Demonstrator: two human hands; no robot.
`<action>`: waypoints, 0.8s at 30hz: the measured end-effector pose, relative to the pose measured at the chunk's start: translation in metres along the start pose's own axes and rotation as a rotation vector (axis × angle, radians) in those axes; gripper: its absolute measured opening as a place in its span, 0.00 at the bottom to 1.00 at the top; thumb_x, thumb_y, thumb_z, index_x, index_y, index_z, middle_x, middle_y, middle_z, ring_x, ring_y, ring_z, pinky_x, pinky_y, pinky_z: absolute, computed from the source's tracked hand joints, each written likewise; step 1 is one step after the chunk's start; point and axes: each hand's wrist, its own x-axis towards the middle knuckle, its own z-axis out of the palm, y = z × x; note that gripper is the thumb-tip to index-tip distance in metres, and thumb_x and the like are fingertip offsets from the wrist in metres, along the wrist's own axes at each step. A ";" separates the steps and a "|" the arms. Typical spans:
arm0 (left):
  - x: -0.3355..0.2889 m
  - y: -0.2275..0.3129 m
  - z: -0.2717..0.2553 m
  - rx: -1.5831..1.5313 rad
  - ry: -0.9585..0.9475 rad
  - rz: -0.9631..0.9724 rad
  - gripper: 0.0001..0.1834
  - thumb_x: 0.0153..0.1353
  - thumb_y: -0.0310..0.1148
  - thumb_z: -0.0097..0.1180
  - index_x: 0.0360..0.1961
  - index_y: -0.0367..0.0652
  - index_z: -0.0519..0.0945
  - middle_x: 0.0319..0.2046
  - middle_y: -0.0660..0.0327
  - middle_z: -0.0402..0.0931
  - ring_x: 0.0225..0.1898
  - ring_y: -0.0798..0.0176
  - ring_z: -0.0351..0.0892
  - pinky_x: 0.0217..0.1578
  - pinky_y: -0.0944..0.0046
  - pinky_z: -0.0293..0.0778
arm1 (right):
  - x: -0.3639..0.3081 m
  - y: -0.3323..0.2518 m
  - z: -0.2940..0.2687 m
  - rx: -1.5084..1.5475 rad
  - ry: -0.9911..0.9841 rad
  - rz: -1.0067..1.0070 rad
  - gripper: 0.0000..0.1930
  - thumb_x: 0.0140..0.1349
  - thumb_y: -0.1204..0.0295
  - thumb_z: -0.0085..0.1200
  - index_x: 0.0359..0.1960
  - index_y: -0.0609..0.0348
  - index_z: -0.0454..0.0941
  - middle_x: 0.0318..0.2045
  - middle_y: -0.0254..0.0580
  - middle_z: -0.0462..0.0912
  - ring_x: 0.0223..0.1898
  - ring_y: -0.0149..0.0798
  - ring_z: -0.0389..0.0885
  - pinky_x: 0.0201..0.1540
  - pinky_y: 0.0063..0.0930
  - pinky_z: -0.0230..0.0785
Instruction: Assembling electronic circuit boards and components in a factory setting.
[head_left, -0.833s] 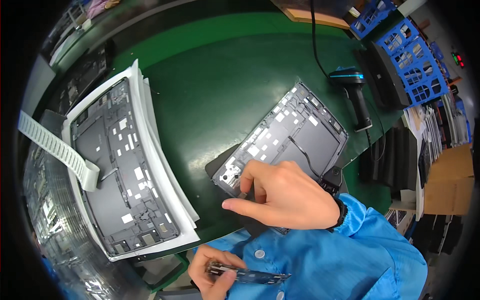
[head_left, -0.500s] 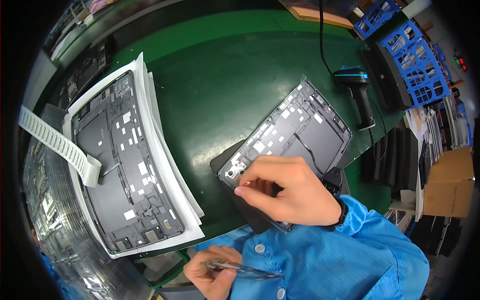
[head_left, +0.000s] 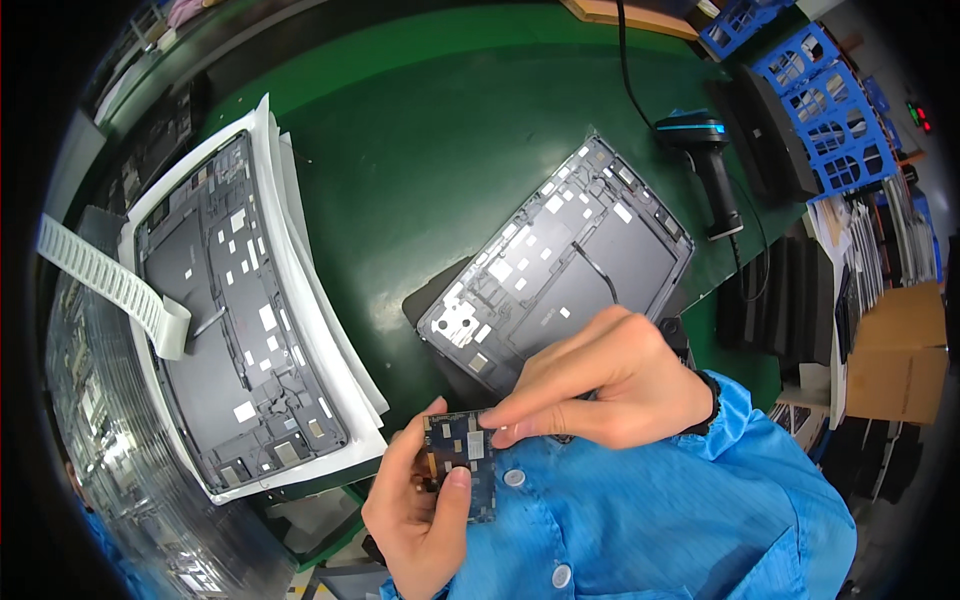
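Your left hand (head_left: 420,510) grips the small circuit board (head_left: 462,462) upright; your right hand (head_left: 600,385) pinches its top edge, steadying it above the surface's (head_left: 400,130) near edge.

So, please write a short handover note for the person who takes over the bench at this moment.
Left hand: holds the small circuit board near the chest.
Right hand: fingertips pinch the board's top edge.
Open tablet chassis lies on the green mat; a second chassis sits in a white tray at left. Scanner at right.
Done: board is in hand.
Left: board is not yet in a chassis.
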 end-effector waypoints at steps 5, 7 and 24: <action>-0.003 0.007 0.003 0.023 0.035 -0.054 0.30 0.65 0.15 0.48 0.69 0.23 0.61 0.53 0.42 0.76 0.41 0.60 0.85 0.38 0.64 0.85 | 0.010 -0.003 -0.010 -0.106 -0.092 -0.006 0.06 0.57 0.83 0.67 0.37 0.68 0.88 0.28 0.46 0.89 0.28 0.35 0.89 0.30 0.23 0.76; -0.003 0.010 0.004 -0.051 0.112 -0.119 0.30 0.66 0.17 0.49 0.69 0.23 0.61 0.51 0.44 0.76 0.39 0.61 0.85 0.35 0.66 0.84 | 0.011 -0.001 -0.009 -0.089 -0.119 -0.002 0.07 0.55 0.84 0.67 0.37 0.67 0.88 0.27 0.46 0.89 0.28 0.35 0.89 0.29 0.23 0.76; 0.017 0.006 -0.014 -0.117 -0.429 -0.398 0.15 0.75 0.26 0.44 0.53 0.23 0.69 0.38 0.42 0.84 0.37 0.53 0.87 0.39 0.57 0.85 | 0.013 0.008 -0.019 -0.049 -0.083 0.050 0.06 0.44 0.84 0.64 0.27 0.64 0.85 0.24 0.39 0.83 0.22 0.27 0.77 0.24 0.21 0.66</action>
